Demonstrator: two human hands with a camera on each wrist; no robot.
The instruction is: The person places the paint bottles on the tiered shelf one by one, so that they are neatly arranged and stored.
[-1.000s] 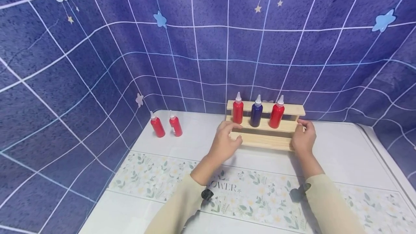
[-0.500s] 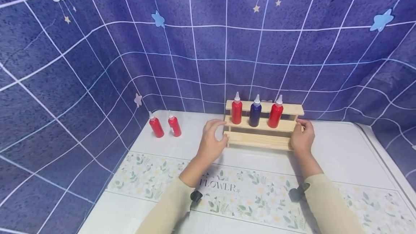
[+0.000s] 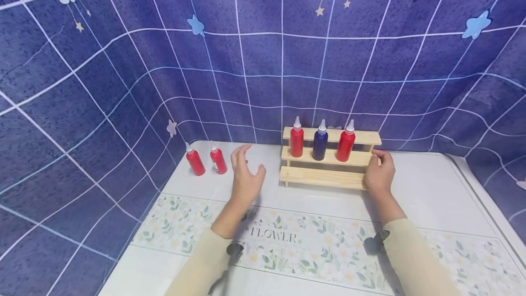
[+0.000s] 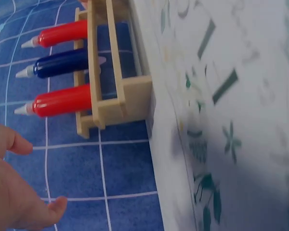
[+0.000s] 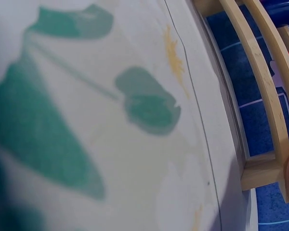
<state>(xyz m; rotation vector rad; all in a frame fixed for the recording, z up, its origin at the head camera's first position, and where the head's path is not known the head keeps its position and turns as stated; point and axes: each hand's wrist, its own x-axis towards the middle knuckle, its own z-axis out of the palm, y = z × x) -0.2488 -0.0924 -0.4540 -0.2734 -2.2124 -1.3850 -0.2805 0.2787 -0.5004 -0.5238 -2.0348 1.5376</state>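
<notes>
A three-step wooden rack (image 3: 324,176) stands near the back of the table. On its middle step are a red squeeze bottle (image 3: 297,143), a dark blue squeeze bottle (image 3: 320,145) and another red squeeze bottle (image 3: 346,146), all upright with pale pointed tips. My right hand (image 3: 380,175) grips the rack's right end, its fingers curled there; in the right wrist view only a sliver of it shows beside the rack (image 5: 262,72). My left hand (image 3: 246,179) is off the rack, in the air with thumb and fingers apart, holding nothing. The left wrist view shows the left hand (image 4: 14,187) below the rack's end.
Two more red squeeze bottles, one (image 3: 195,161) near the left edge and one (image 3: 218,160) beside it, stand on the white table left of my left hand. A flower-patterned strip (image 3: 296,250) crosses the table. Blue grid-patterned cloth (image 3: 263,90) hangs behind and at the sides.
My left hand has left the rack's left end and moved left toward the two separate red bottles. The right hand stays at the rack's right end; the bottles keep their places.
</notes>
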